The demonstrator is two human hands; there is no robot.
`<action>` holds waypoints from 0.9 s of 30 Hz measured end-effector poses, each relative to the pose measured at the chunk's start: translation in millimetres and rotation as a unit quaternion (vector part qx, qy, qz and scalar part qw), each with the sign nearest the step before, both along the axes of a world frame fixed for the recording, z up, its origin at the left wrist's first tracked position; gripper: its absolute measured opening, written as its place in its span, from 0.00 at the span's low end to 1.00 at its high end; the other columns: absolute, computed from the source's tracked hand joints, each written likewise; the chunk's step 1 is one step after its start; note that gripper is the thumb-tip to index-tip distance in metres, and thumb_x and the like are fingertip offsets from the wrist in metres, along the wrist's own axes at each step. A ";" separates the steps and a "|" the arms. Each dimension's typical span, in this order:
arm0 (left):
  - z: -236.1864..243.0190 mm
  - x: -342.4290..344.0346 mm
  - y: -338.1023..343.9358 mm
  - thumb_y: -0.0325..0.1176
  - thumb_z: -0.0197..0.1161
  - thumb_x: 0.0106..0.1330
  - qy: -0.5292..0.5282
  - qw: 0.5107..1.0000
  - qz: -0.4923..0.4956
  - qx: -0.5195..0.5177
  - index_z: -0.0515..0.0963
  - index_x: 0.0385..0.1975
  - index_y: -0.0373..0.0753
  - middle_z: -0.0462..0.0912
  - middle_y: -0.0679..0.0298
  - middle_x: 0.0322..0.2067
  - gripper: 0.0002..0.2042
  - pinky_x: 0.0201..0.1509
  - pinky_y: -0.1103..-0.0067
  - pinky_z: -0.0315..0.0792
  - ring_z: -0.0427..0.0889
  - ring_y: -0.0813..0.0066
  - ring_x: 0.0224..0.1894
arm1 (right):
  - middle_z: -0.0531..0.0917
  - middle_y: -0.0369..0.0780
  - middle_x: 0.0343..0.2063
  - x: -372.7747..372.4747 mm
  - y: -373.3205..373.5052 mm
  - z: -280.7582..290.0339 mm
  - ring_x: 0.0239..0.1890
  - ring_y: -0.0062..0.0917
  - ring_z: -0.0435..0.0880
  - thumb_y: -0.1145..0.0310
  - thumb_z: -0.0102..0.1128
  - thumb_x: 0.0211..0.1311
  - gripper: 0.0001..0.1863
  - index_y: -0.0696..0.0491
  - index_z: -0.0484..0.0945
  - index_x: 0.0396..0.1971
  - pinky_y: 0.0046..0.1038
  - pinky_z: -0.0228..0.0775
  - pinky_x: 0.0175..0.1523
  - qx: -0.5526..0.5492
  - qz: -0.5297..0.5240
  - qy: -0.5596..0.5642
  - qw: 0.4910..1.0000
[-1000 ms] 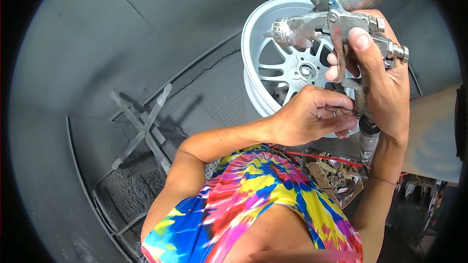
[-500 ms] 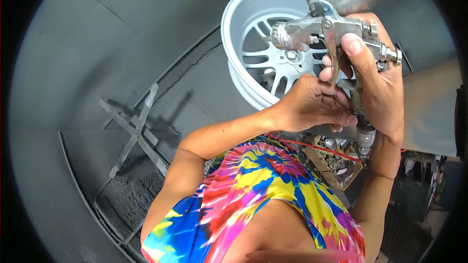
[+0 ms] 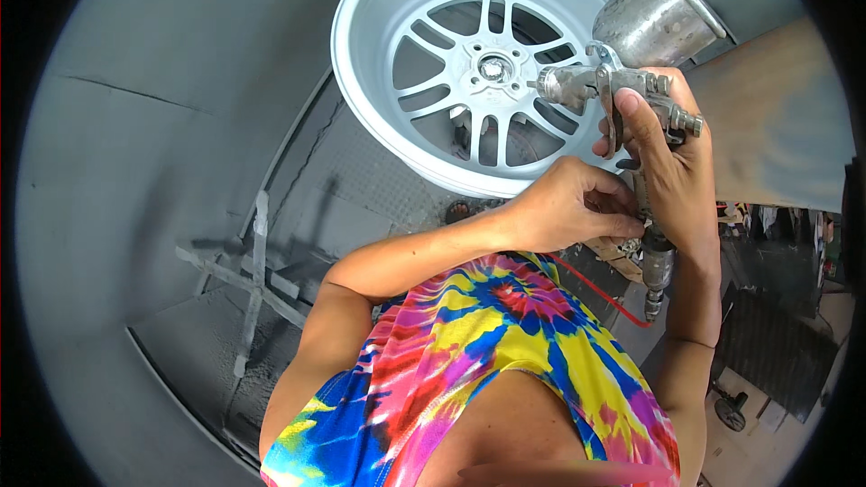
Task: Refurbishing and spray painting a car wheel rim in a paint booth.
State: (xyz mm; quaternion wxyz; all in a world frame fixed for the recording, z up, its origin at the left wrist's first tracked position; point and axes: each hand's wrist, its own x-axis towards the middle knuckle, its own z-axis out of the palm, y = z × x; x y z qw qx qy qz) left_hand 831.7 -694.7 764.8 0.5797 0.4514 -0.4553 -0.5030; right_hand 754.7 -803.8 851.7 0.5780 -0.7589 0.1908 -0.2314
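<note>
A metal spray gun (image 3: 566, 87), worn and paint-stained, points left with its dented cup (image 3: 651, 18) on top. My right hand (image 3: 678, 158) is wrapped round its handle, thumb up along the side and fingers near the trigger (image 3: 610, 108). Lower down, my left hand (image 3: 568, 206) has its fingers closed at the handle's base, just above the hose fitting (image 3: 658, 271); its fingertips are partly hidden. Behind the gun's nozzle is a pale grey-white car wheel rim (image 3: 368, 81) with paired spokes, its face turned toward me. Neither hand touches the rim.
A red hose (image 3: 595, 287) runs from beside my shirt to the fitting. On the left stands a cross-shaped, paint-coated stand (image 3: 257, 287) by a grey wall (image 3: 117, 153). A brown panel (image 3: 767, 117) rises at the right, with a cluttered shelf and a small wheel (image 3: 731, 412) below.
The wheel rim now shows further left and larger in view. The spray gun and my right hand sit slightly lower and further left. Both hands keep their hold.
</note>
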 end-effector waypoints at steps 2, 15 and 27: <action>-0.5 -7.3 0.7 0.28 0.70 0.66 0.098 0.995 0.002 -0.001 0.83 0.34 0.26 0.85 0.60 0.27 0.09 0.36 0.80 0.77 0.83 0.80 0.31 | 0.80 0.33 0.28 -2.4 2.5 3.3 0.28 0.14 0.80 0.64 0.62 0.73 0.12 0.57 0.76 0.43 0.18 0.69 0.32 0.009 -0.008 0.002 1.000; 45.0 56.1 54.1 0.28 0.65 0.70 -0.187 0.978 0.070 -0.055 0.83 0.42 0.30 0.87 0.56 0.34 0.08 0.35 0.81 0.81 0.87 0.76 0.34 | 0.79 0.36 0.23 3.4 -18.9 -30.8 0.25 0.15 0.77 0.60 0.62 0.72 0.14 0.57 0.72 0.40 0.23 0.70 0.32 -0.099 -0.067 0.071 0.990; -132.6 271.6 136.7 0.38 0.63 0.73 -0.078 0.817 0.522 0.234 0.81 0.51 0.31 0.87 0.59 0.41 0.16 0.52 0.75 0.79 0.86 0.69 0.44 | 0.81 0.37 0.25 5.1 -22.1 -39.6 0.26 0.17 0.81 0.60 0.63 0.71 0.15 0.57 0.73 0.43 0.24 0.71 0.31 -0.055 -0.097 0.083 0.990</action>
